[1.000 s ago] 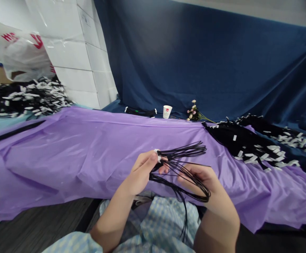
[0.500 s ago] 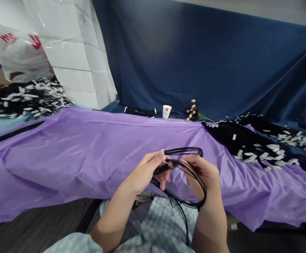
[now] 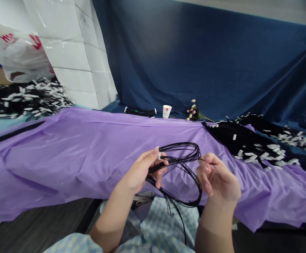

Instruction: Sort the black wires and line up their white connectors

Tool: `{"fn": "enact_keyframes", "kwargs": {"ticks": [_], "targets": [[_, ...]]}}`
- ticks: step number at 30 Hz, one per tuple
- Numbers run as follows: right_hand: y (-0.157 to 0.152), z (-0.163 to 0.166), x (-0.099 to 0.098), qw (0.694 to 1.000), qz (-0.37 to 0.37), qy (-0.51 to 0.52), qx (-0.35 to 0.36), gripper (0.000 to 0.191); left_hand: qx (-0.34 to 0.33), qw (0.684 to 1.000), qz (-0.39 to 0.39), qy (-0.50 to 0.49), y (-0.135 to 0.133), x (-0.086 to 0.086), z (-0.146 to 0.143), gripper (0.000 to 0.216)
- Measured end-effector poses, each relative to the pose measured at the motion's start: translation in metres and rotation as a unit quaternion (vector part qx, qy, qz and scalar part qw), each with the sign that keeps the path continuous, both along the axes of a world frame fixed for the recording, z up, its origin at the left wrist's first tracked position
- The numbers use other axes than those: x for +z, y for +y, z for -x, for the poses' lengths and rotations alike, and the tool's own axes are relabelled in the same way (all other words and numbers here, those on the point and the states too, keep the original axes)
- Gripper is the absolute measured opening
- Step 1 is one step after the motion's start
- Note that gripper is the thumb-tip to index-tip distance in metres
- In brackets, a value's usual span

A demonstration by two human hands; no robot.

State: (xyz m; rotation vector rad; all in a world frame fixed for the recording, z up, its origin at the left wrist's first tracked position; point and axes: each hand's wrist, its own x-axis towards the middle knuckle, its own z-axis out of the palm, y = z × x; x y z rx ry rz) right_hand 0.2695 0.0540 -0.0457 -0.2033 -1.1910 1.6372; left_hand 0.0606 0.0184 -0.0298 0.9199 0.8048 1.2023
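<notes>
My left hand [image 3: 138, 170] is closed around a bundle of thin black cords [image 3: 192, 203], with white tips [image 3: 158, 153] showing at its thumb. The cords spread to the right in two loops, and loose lengths hang down over my lap. Beside the upper loop, my right hand [image 3: 220, 179] pinches a single black cord between thumb and forefinger, drawn a little away from the rest. Its other fingers are loosely curled. Both hands are above the front of the purple cloth [image 3: 95, 154].
Black cords with white tips lie in a pile [image 3: 250, 140] at the right and a heap [image 3: 28, 96] at the far left. Along the back stand a paper cup [image 3: 166, 111], artificial flowers [image 3: 193, 111] and a small black bundle [image 3: 139, 112]. A blue curtain [image 3: 195, 59] hangs behind.
My right hand has moved right, away from the bundle, and now pulls one cord out from the upper loop. My left hand has shifted slightly left with the bundle.
</notes>
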Motion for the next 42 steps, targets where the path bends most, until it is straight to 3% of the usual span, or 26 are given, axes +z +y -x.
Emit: {"fn": "enact_keyframes", "kwargs": {"ticks": [2, 9, 12, 15, 18, 24, 29, 34, 42], "targets": [[0.000, 0.002, 0.000, 0.999, -0.012, 0.007, -0.032, 0.010, -0.004, 1.000, -0.006, 0.001, 0.000, -0.001, 0.000, 0.050], [-0.001, 0.014, 0.007, 0.966, -0.032, 0.042, -0.252, 0.020, 0.022, 1.000, 0.004, -0.004, 0.000, 0.001, -0.002, 0.050], [-0.004, 0.013, 0.010, 0.951, -0.054, 0.058, -0.300, 0.022, 0.041, 0.999, 0.017, -0.004, 0.000, 0.001, -0.003, 0.051], [-0.010, 0.008, 0.008, 0.951, -0.093, 0.076, -0.285, 0.013, 0.044, 0.999, 0.019, -0.002, 0.000, -0.001, -0.003, 0.051], [-0.017, 0.007, 0.006, 0.951, -0.158, 0.054, -0.260, 0.023, 0.044, 0.999, 0.012, 0.010, 0.001, -0.003, -0.002, 0.050], [-0.024, 0.017, 0.009, 0.871, -0.275, -0.121, -0.388, 0.016, 0.009, 0.999, -0.022, 0.032, 0.002, -0.006, 0.003, 0.046], [-0.022, 0.018, 0.008, 0.840, -0.309, -0.259, -0.364, 0.017, -0.011, 0.998, -0.039, 0.052, 0.002, -0.009, 0.003, 0.045], [-0.019, 0.020, 0.008, 0.833, -0.307, -0.277, -0.369, 0.012, 0.012, 0.998, -0.031, 0.059, 0.002, -0.015, 0.003, 0.044], [-0.020, 0.020, 0.008, 0.822, -0.315, -0.294, -0.373, 0.010, -0.013, 0.997, -0.039, 0.070, 0.002, -0.013, 0.004, 0.048]]}}
